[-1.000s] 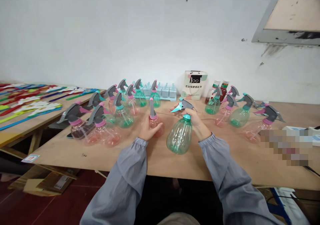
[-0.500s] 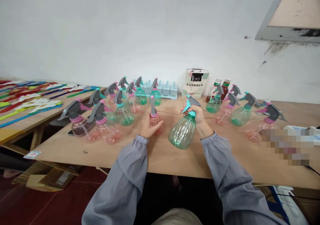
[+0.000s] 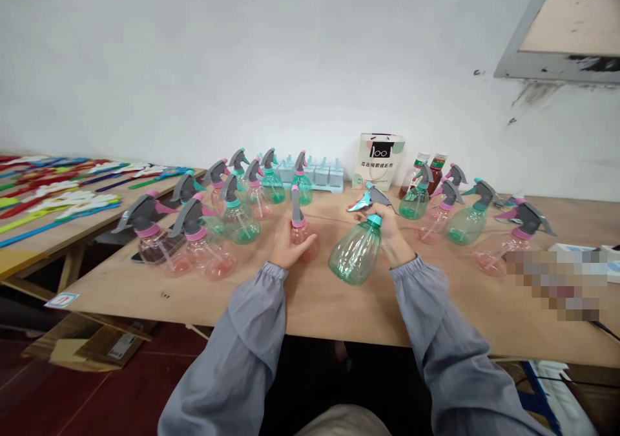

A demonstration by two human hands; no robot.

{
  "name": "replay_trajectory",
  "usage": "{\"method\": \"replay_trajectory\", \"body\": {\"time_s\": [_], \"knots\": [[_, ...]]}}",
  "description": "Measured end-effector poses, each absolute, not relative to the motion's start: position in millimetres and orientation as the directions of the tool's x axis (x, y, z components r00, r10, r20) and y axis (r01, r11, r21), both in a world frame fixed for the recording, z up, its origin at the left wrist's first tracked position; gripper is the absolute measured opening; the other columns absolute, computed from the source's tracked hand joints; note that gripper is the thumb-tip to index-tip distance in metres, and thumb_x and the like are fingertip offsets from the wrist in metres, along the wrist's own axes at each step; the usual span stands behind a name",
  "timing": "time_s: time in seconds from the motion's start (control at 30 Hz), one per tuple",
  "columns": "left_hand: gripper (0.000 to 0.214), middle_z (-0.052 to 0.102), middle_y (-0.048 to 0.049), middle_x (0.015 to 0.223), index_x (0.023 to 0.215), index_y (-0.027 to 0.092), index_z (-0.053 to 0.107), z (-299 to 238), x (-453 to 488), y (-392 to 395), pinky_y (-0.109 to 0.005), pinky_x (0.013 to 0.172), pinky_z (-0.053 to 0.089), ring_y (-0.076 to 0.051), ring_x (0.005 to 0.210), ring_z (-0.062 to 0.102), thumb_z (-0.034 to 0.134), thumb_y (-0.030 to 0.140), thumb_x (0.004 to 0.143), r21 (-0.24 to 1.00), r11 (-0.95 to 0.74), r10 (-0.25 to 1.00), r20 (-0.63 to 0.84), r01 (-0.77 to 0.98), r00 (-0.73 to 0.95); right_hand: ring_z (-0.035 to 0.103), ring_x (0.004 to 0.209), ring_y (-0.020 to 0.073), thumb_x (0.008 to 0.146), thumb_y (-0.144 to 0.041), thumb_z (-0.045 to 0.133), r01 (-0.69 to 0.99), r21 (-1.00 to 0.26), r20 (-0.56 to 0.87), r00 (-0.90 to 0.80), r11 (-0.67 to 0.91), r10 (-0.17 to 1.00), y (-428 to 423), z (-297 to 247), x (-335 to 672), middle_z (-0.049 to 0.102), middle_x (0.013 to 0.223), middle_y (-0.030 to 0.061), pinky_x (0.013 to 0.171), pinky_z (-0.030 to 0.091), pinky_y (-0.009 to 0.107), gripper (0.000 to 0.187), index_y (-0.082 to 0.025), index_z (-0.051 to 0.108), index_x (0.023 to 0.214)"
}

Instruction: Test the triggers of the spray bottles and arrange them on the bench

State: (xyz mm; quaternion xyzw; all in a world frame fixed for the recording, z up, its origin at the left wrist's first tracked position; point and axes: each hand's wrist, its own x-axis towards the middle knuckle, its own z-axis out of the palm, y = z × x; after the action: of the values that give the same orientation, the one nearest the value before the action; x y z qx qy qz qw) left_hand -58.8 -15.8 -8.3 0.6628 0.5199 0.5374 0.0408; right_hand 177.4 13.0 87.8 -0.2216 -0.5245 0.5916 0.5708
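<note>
My right hand (image 3: 389,229) is wrapped round the neck of a green spray bottle (image 3: 355,255), holding it tilted above the table. Its grey and teal trigger head points to the left. My left hand (image 3: 289,245) grips a pink spray bottle (image 3: 310,241) that stands upright, its thumb across the front of the body. To the left of that hand is a group of pink and green spray bottles, the nearest green one (image 3: 241,221) among them. On the right stand several more, such as a green spray bottle (image 3: 466,224) and a pink spray bottle (image 3: 504,250).
Behind, against the wall, are a pale blue tray of containers (image 3: 322,176), a paper bag (image 3: 379,165) and two red-brown bottles (image 3: 436,172). A dark phone-like slab (image 3: 140,256) lies among the left bottles. Colourful plastic strips cover the side table (image 3: 53,229).
The green bottle in my right hand has shifted slightly right and up, and its trigger sits at a different angle in my fingers. My left hand stays put on the pink bottle.
</note>
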Motion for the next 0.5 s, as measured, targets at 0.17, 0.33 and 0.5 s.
{"method": "replay_trajectory", "body": {"time_s": [0.17, 0.33, 0.5], "knots": [[0.044, 0.065, -0.0069, 0.099, 0.110, 0.020, 0.054, -6.0, -58.0, -17.1, -0.044, 0.092, 0.051, -0.026, 0.099, 0.065, 0.071, 0.045, 0.077, 0.611, -0.467, 0.733, 0.672, 0.639, -0.107, 0.068, 0.081, 0.0183, 0.056, -0.020, 0.058, -0.415, -0.869, 0.401, -0.273, 0.268, 0.874, 11.2, 88.3, 177.4, 0.072, 0.080, 0.0004, 0.071, 0.053, 0.029, 0.024, -0.023, 0.066, 0.078], [0.044, 0.065, -0.0077, 0.100, 0.109, 0.020, 0.054, -4.2, -57.6, -18.6, -0.044, 0.094, 0.051, -0.026, 0.101, 0.065, 0.071, 0.045, 0.077, 0.623, -0.464, 0.738, 0.665, 0.630, -0.114, 0.059, 0.057, 0.0139, 0.053, -0.027, 0.056, -0.360, -0.890, 0.365, -0.195, 0.280, 0.910, 12.5, 84.4, 182.1, 0.064, 0.059, -0.0013, 0.056, 0.048, 0.027, 0.010, -0.022, 0.059, 0.061], [0.046, 0.065, -0.0077, 0.100, 0.109, 0.020, 0.054, -2.6, -57.3, -20.2, -0.043, 0.093, 0.051, -0.026, 0.101, 0.065, 0.072, 0.046, 0.076, 0.647, -0.444, 0.758, 0.640, 0.620, -0.126, 0.071, 0.088, 0.0208, 0.063, -0.032, 0.065, -0.206, -0.914, 0.374, -0.089, 0.350, 0.923, 3.4, 72.0, 213.3, 0.076, 0.087, 0.0025, 0.076, 0.054, 0.031, 0.019, -0.023, 0.068, 0.079]]}}
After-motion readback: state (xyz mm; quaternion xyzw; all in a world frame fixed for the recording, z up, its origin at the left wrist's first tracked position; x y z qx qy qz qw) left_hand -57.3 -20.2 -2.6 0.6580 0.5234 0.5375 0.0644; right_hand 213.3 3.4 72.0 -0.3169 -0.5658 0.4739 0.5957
